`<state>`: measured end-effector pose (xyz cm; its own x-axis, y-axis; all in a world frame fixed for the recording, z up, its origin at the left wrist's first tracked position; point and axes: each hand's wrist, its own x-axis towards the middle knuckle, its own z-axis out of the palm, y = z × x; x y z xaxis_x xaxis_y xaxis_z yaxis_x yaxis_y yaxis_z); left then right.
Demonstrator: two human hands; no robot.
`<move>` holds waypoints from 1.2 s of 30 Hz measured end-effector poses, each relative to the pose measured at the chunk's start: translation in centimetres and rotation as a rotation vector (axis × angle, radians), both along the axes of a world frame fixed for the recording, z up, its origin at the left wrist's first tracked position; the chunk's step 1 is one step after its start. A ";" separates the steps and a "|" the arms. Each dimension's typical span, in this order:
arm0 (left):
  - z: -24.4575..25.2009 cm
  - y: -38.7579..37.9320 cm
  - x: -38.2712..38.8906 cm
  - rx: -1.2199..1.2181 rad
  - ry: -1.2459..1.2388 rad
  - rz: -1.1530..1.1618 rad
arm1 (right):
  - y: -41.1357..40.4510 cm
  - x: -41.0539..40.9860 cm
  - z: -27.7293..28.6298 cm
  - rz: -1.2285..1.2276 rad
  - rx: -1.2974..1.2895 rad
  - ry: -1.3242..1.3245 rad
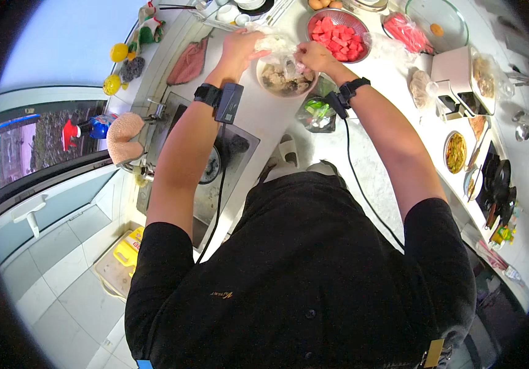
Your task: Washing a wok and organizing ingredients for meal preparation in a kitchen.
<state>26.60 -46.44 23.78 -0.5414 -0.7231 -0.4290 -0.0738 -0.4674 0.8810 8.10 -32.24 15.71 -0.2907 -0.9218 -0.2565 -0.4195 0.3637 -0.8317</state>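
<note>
My left hand (242, 46) grips the left side of a clear plastic bag (276, 44) with pale contents inside. The fingers of my right hand (314, 56) pinch the bag's right side. Both hands are above the far rim of a pale round bowl (287, 94), and part of the bag hangs down over the bowl. Pale greyish-brown food (280, 79), with darker pieces near the bottom, lies in the bowl; its exact kind cannot be told. Behind my right hand stands a metal colander (309, 25) filled with cut watermelon cubes (338, 39).
A sink (241, 138) with a faucet (156, 110) lies at left, a pink cloth (189, 62) beyond it. A bag of greens (317, 110) hangs or rests near the counter's edge. At right are a white appliance (458, 69) and a dish of cooked food (455, 152).
</note>
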 end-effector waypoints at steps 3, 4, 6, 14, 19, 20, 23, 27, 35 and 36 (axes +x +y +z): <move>1.1 -0.2 0.1 -0.026 0.005 -0.036 | 0.2 0.0 1.7 0.007 0.052 -0.088; 1.6 0.1 -0.1 -0.027 0.005 -0.039 | 0.3 -0.1 2.1 0.004 0.050 -0.088; 2.6 0.7 -0.7 -0.044 0.016 -0.054 | 0.5 -0.1 3.1 0.160 0.089 0.259; 3.4 1.7 -2.0 -0.031 0.059 -0.053 | 0.8 2.2 5.0 0.123 0.053 -0.061; 3.3 1.3 -1.9 -0.005 0.043 -0.065 | 0.9 2.9 5.5 0.063 0.174 -0.027; 3.2 1.4 -1.9 0.001 0.091 -0.054 | 0.7 2.6 4.7 0.067 0.205 0.010; 2.8 1.7 -2.0 0.006 0.135 -0.032 | 0.8 2.0 3.5 0.084 0.211 0.017; -2.1 -0.8 -1.0 -0.527 0.142 -0.283 | 0.3 3.0 1.3 0.161 0.034 -0.357; 1.7 2.1 -2.4 -0.156 0.153 -0.211 | 0.1 4.0 -0.7 0.002 -0.088 -0.078; 1.8 2.1 -2.6 0.000 0.166 -0.104 | 0.0 4.1 -0.7 -0.055 -0.011 0.054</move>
